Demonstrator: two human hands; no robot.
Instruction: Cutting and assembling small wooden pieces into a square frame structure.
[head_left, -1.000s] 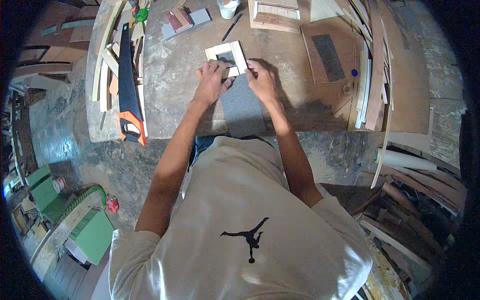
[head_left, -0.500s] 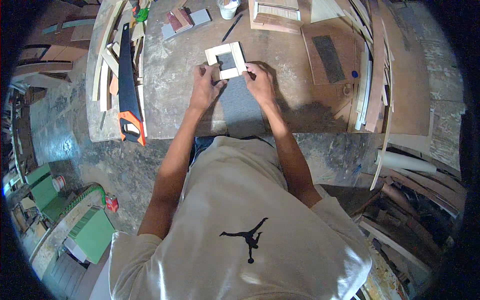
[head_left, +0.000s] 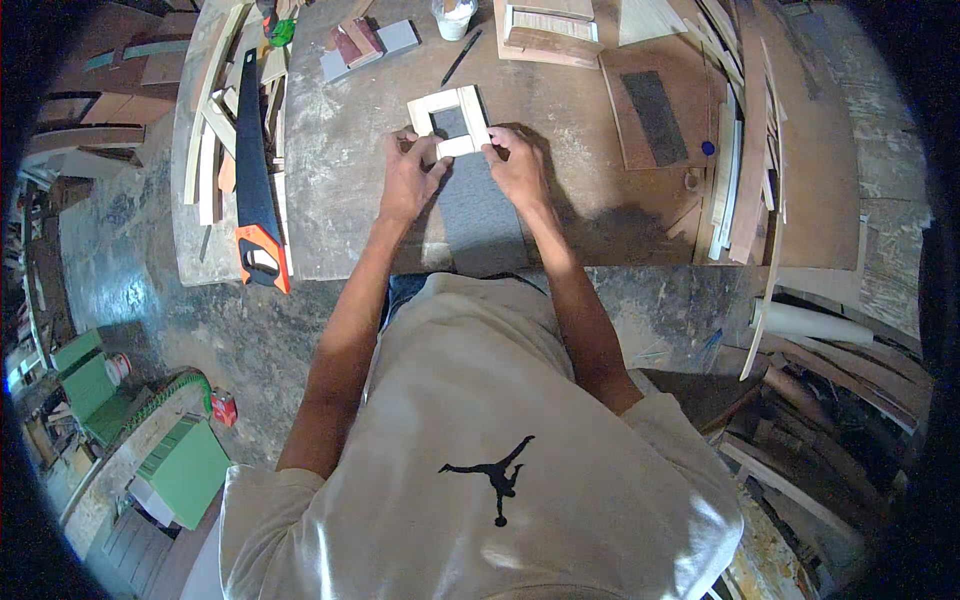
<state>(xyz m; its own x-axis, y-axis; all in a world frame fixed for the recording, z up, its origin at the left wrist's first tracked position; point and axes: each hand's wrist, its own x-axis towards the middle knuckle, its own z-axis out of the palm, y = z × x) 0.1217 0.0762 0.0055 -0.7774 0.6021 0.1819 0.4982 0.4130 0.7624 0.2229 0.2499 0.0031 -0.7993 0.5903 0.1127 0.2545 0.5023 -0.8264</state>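
A small square frame of pale wood with an opening in its middle is held over a dark grey strip of sandpaper on the workbench. My left hand pinches the frame at its near left corner. At the near right side my right hand grips it between thumb and fingers. Grey shows through the frame's opening. Whether the frame rests flat on the strip or sits slightly above it, I cannot tell.
An orange-handled handsaw lies at the left beside wood strips. Beyond the frame are a black pen, a white cup and grey and red blocks. A brown board carries a dark sheet at right.
The frame and both hands have hardly moved; both hands keep their grip on it. The whole view has shifted very slightly.
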